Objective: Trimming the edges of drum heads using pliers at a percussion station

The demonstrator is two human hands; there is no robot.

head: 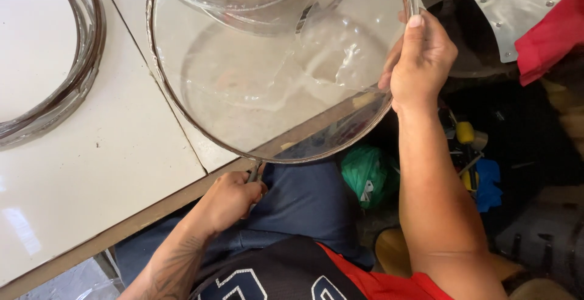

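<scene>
So there was one big round clear plastic dome (pixel 274 63) over the white tiled surface (pixel 91 154), plus one more clear ring (pixel 73 75) at 9 o'clock. Right hand (pixel 420 63) clamped the dome's rim at 3 o'clock; left hand (pixel 231 200) pinched a small grey metal tool (pixel 254 172) at its 6 o'clock edge.

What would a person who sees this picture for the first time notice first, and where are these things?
A large clear round dish with a thin metal-coloured rim fills the upper middle, held over the white table. The right hand grips its right edge, while the left hand, low in the middle, pinches a small dark tool at the bottom rim. Another clear round piece lies on the table at far left.
</scene>
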